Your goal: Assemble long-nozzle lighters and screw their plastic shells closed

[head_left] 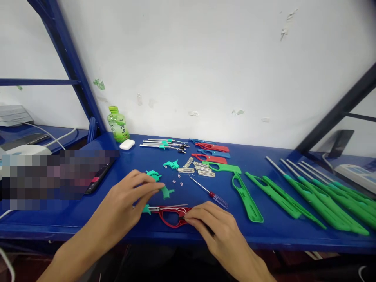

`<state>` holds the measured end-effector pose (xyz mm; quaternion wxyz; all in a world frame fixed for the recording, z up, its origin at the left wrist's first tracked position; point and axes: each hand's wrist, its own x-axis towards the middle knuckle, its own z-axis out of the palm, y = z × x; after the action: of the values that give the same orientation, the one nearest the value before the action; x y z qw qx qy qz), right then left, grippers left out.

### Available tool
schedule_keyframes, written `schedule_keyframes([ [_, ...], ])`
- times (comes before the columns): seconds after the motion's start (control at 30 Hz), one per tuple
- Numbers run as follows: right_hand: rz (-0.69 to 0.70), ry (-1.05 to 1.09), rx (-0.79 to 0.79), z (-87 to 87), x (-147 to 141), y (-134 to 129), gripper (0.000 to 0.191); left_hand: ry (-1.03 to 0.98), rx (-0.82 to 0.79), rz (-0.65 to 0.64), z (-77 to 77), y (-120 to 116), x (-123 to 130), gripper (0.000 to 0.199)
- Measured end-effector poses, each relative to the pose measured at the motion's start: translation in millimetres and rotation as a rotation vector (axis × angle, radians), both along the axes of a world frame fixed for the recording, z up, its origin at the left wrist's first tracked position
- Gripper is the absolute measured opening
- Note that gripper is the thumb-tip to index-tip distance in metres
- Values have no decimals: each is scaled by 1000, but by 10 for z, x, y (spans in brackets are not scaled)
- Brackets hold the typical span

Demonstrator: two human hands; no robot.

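Observation:
Near the table's front edge lies a red lighter casing half (pixel 169 224), with a metal rod, white wires (pixel 182 210) and a teal tip piece (pixel 146 209) in it. My right hand (pixel 216 223) grips the casing's right end, its fingertips close around a small black part. Above the casing's left part, my left hand (pixel 131 196) pinches a teal trigger (pixel 167 192) between thumb and fingers. More teal triggers (pixel 153 175) lie just behind that hand. A screwdriver (pixel 217 199) with a clear and red handle rests behind my right hand.
Metal lighter rods with wires (pixel 161 144), red and blue casings (pixel 213 157), clear fuel tanks (pixel 204 169) and tiny pieces (pixel 178 181) lie farther back. Green casings (pixel 273 196) and green long lighters (pixel 326 199) occupy the right. A green bottle (pixel 118 124), white case (pixel 127 145) and phone (pixel 98 180) sit left.

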<state>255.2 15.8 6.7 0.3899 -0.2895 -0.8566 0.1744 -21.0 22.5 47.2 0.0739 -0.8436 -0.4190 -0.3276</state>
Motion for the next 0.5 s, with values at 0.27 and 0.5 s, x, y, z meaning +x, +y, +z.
schedule_keyframes([
  [0.27, -8, 42, -26, 7, 11, 1, 21, -93, -120, -45, -271, -305, 195, 35],
  [0.5, 1, 77, -31, 29, 9, 11, 20, -52, -121, -35, -360, -259, 218, 31],
])
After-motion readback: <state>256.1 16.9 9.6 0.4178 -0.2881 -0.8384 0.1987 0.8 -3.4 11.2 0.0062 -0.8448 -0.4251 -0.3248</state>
